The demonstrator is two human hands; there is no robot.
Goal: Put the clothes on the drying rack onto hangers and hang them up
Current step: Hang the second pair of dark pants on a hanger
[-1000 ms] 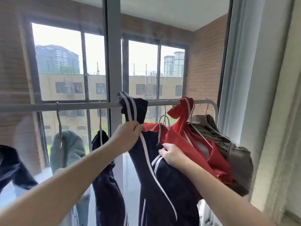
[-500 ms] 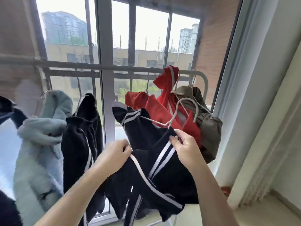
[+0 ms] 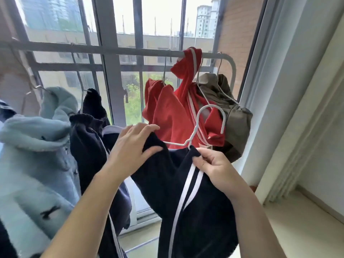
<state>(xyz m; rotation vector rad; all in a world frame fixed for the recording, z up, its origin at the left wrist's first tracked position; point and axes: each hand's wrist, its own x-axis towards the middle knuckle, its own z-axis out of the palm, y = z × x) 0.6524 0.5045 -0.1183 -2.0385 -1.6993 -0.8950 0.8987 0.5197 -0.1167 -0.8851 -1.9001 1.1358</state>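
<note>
The left hand (image 3: 130, 151) has its fingers folded over one shoulder of the navy striped garment (image 3: 186, 202), thumb underneath, gripping the cloth; the right hand (image 3: 214, 166) pinches the garment's top edge just under the neck of the white hanger (image 3: 197, 118); both are closed on fabric, held below the rack rail (image 3: 130, 52) that runs across the window; on the left of that rail hangs a bulky pale blue fleece (image 3: 37, 155), with a dark garment (image 3: 87, 142) beside it; to the right hang a red garment (image 3: 167, 112) and an olive one (image 3: 236, 123) at the rail's bend; the hanger's hook stands free in front of the red cloth, apart from the rail; I'd say the step in hand is working the navy piece onto the hanger; next, seemingly, the left shoulder wants seating over the hanger's bare arm, then the hook lifting to the open stretch of rail; no brand or writing is readable, only small dark marks on the fleece.
</note>
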